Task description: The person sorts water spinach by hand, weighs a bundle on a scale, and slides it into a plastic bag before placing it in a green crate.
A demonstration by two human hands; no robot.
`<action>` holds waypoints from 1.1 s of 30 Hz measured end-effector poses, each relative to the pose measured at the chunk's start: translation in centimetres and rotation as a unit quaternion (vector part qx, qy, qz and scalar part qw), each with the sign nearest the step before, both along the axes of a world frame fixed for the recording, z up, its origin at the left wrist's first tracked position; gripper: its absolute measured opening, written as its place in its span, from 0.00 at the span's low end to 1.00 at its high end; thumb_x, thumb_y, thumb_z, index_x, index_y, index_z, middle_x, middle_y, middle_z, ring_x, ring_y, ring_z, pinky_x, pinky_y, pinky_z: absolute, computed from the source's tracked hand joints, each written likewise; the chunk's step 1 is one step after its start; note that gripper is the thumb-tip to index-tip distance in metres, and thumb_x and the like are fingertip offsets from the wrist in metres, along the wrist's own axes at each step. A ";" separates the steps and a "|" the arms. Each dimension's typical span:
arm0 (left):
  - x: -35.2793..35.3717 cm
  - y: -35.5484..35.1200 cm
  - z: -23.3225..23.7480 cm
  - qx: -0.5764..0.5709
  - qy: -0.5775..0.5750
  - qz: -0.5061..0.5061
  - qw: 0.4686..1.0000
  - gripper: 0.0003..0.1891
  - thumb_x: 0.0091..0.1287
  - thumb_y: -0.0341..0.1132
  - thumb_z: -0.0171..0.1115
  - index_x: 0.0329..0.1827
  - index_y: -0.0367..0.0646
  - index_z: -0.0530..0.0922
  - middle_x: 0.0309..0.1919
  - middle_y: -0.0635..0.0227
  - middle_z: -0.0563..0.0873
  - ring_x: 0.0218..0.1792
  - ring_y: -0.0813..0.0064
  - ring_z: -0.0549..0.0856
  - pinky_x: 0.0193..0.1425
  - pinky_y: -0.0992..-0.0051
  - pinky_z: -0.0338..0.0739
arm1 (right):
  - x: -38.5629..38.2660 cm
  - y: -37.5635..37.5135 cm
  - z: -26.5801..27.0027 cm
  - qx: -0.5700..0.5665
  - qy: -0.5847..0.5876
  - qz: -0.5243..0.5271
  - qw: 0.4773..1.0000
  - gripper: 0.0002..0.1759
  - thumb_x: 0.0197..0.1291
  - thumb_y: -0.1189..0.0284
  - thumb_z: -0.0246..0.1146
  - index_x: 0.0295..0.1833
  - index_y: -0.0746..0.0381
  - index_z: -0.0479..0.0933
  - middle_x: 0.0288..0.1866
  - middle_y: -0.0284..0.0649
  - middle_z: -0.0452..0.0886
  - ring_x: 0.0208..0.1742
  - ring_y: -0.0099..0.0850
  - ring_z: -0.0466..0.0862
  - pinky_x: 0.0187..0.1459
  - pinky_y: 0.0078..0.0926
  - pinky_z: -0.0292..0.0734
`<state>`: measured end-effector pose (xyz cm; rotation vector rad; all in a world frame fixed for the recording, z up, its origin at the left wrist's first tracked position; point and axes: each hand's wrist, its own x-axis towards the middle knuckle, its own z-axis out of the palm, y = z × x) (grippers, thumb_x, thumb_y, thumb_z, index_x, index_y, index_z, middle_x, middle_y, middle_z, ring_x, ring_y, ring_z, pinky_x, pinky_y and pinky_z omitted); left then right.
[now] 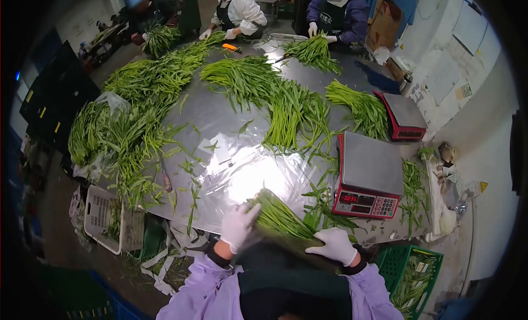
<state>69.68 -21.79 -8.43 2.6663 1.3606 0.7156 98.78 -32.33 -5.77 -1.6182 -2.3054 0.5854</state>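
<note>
Gloved in white, the left hand [240,227] is at the stem end of a bunch of long-stemmed greens [283,218], its fingertips against the outer stalks; blur there hides how firmly it grips, so I cannot tell whether it is closed. At the leafier end, the right hand [334,246] appears clamped on the same bunch, thumb and fingers over the leaves, though its underside is hidden. The bunch slants between the two hands at the near edge of the metal table [192,113], in front of the dark apron.

Just beyond it, clear plastic film [228,157] lies under a bright glare. To the right sits a red digital scale [371,163] with its display lit and loose leaves along its side. Further up are laid-out greens [291,113], stems mostly aligned, while a long tangled heap [137,113] covers the left side.

Judging by the hold, the step in hand is gathering and evening up one bunch. Whatever move follows seems to call for both ends supported together, stems kept parallel, and a grip light enough not to bruise the leaves, with loose tips kept clear of the scale.
</note>
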 end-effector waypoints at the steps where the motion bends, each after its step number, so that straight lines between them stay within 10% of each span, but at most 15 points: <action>1: 1.2 0.0 0.3 -0.019 -0.014 -0.018 1.000 0.20 0.56 0.30 0.60 0.54 0.53 0.80 0.39 0.67 0.81 0.35 0.63 0.78 0.39 0.65 0.73 | -0.7 0.4 -0.2 0.041 0.021 -0.002 0.999 0.24 0.46 0.48 0.71 0.33 0.59 0.81 0.25 0.40 0.79 0.29 0.42 0.82 0.31 0.37 0.75; 14: 9.1 -0.4 1.1 -0.019 -0.049 -0.190 0.980 0.18 0.60 0.35 0.59 0.54 0.44 0.77 0.31 0.66 0.77 0.33 0.65 0.82 0.34 0.68 0.77 | -4.6 2.5 -3.0 0.086 0.097 -0.150 0.980 0.20 0.47 0.53 0.73 0.29 0.60 0.80 0.27 0.45 0.81 0.27 0.47 0.81 0.28 0.40 0.75; 20: 12.2 0.3 7.8 0.071 -0.049 -0.282 0.955 0.22 0.55 0.34 0.61 0.55 0.43 0.75 0.34 0.66 0.78 0.36 0.66 0.83 0.37 0.68 0.78 | -4.9 3.2 -1.9 0.192 0.248 -0.164 0.935 0.21 0.50 0.67 0.70 0.50 0.60 0.77 0.38 0.45 0.84 0.38 0.44 0.84 0.40 0.38 0.77; 22: 11.2 -0.6 12.8 0.130 -0.179 -0.380 0.898 0.31 0.53 0.33 0.63 0.63 0.39 0.71 0.43 0.63 0.81 0.35 0.63 0.81 0.38 0.67 0.78 | -4.3 3.9 -2.3 0.307 0.129 -0.144 0.932 0.23 0.54 0.69 0.67 0.56 0.59 0.74 0.41 0.43 0.83 0.40 0.39 0.84 0.42 0.36 0.77; 24: 7.9 -0.9 17.0 0.154 -0.250 -0.381 0.877 0.33 0.52 0.35 0.67 0.65 0.37 0.70 0.52 0.61 0.81 0.40 0.67 0.83 0.43 0.68 0.78 | -5.0 2.8 1.7 0.167 0.466 -0.168 0.852 0.13 0.49 0.76 0.72 0.42 0.66 0.81 0.34 0.37 0.84 0.35 0.30 0.84 0.40 0.31 0.78; 26: 4.5 0.1 14.4 0.005 -0.382 -0.228 0.896 0.40 0.54 0.41 0.71 0.69 0.37 0.65 0.62 0.58 0.75 0.55 0.67 0.80 0.56 0.67 0.75 | -6.2 2.1 3.2 0.061 0.563 -0.226 0.793 0.14 0.41 0.77 0.77 0.34 0.66 0.81 0.25 0.39 0.81 0.24 0.29 0.80 0.32 0.29 0.76; 28: 4.4 1.0 16.3 0.102 -0.489 -0.031 0.866 0.47 0.45 0.29 0.71 0.73 0.35 0.60 0.69 0.51 0.67 0.67 0.58 0.71 0.69 0.65 0.66 | -6.1 2.3 0.5 0.247 0.372 -0.214 0.869 0.17 0.37 0.74 0.80 0.28 0.66 0.78 0.22 0.40 0.79 0.22 0.33 0.79 0.28 0.32 0.73; 29: 5.4 1.8 15.6 -0.034 -0.587 -0.099 0.802 0.48 0.48 0.25 0.68 0.76 0.35 0.53 0.73 0.51 0.62 0.74 0.60 0.63 0.74 0.64 0.59 | -6.5 1.6 0.0 0.302 0.254 -0.211 0.895 0.19 0.37 0.80 0.76 0.38 0.69 0.79 0.32 0.41 0.83 0.33 0.29 0.82 0.36 0.26 0.75; 33: 7.5 2.9 9.4 -0.237 -0.550 -0.155 0.786 0.50 0.52 0.26 0.69 0.77 0.34 0.48 0.73 0.51 0.61 0.74 0.62 0.60 0.76 0.68 0.56 | -9.1 3.4 4.2 0.215 0.450 -0.264 0.826 0.11 0.42 0.82 0.72 0.32 0.68 0.76 0.25 0.36 0.79 0.27 0.25 0.76 0.32 0.27 0.72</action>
